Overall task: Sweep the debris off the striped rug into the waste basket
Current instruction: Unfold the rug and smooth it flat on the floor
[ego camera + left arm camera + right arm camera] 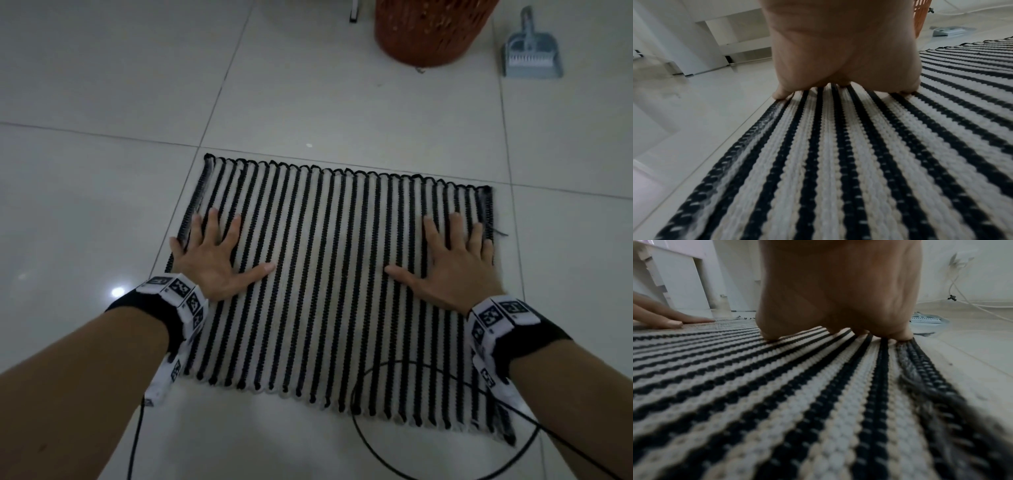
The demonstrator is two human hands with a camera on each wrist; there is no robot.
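While both hands are lying flat on the striped rug [329,281], no sweeping is under way: by the look of it the rug is being smoothed or steadied on the tiled floor [102,102]. Reading from left to right, the left hand [214,257] is pressing down near the rug's left edge, its fingers [214,222] spread straight and its thumb pointing inward; it is holding nothing. The left wrist view is showing that palm raised a little, with the fingertips [780,95] bearing on the weave. Across the bare middle of the rug, the right hand [452,267] is mirroring this pose near the right edge, equally splayed and empty, its little finger close to the dark border. A black cable [376,371] is looping over the rug's near right corner. No debris is showing on the stripes in any view; fine specks might be too small to tell. Beyond the far edge, well apart from the rug, the orange waste basket [428,37] is standing upright, and to its right a grey dustpan [532,56] with a hand brush [529,51] nested in it is lying on the floor. Judged from this layout, the sweeping seems either finished or not yet begun. If begun, the next move calls for freeing one hand, reaching past the basket for the brush and pan, and keeping the other hand pinning the rug.
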